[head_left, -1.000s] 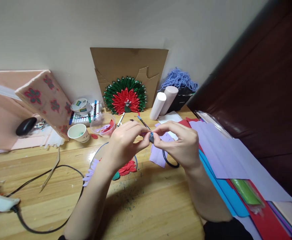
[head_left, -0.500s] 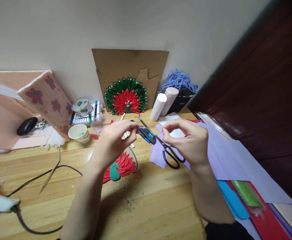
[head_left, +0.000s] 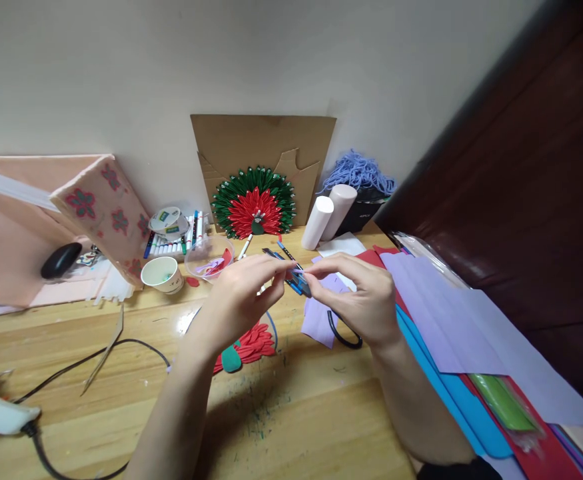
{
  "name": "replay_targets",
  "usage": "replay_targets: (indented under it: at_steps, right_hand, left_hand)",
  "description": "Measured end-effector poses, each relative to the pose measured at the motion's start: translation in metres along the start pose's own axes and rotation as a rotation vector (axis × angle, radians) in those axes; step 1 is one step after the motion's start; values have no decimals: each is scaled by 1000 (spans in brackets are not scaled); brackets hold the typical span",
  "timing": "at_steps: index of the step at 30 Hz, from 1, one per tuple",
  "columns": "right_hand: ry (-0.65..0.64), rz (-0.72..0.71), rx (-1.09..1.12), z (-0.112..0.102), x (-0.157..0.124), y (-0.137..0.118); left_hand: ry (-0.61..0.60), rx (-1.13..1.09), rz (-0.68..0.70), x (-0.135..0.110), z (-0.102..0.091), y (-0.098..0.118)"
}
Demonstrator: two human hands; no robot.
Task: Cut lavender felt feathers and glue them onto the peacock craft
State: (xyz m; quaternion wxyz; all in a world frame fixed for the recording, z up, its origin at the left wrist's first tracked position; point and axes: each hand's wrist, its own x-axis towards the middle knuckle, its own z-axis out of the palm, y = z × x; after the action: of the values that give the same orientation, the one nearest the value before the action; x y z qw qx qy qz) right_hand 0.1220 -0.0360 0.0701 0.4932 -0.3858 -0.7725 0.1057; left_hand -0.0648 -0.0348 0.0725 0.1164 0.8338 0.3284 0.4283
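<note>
Lilac scrap (head_left: 298, 271), one, pinched by two hands (head_left: 242, 283); one pair black scissors (head_left: 340, 339) beneath, two pale cylinders (head_left: 317, 223) beyond

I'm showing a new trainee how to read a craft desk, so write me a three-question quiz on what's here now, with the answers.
1. What stands directly behind the red-and-green decoration?
A) a computer mouse
B) a cardboard panel
C) a heap of blue yarn

2. True or false: as seen in the picture, the paper cup is to the left of the round plastic tub.

3. Fill the gap: the black scissors handle shows below the person's ____ hand.

Key: 1 B; 2 true; 3 right hand.
</note>
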Motion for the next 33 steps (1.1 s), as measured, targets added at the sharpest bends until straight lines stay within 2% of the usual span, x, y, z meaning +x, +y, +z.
replay_targets:
  at_steps: [6, 9, 12, 16, 22, 28, 31, 33]
  right_hand:
    - [-15, -42, -48, -2, 1, 0]
    - [24, -43, -62, -3, 1, 1]
    - [90, -87, -92, -1, 0, 1]
    - [123, -202, -127, 4, -1, 1]
    - [130, -269, -177, 9, -2, -2]
    - [129, -292, -190, 10, -2, -2]
    - [121, -285, -168, 11, -2, -2]
    - [106, -232, -116, 10, -2, -2]
  left_hand:
    - [-11, -38, -46, -2, -4, -2]
    - [59, -92, -234, -1, -7, -2]
    - [129, -304, -472, 4, -5, 2]
    - [125, -575, -624, 9, 5, 8]
    - [143, -714, -699, 10, 11, 11]
    - [201, -754, -695, 12, 15, 14]
    - [240, -769, -687, 13, 17, 15]
    - [253, -764, -682, 12, 18, 14]
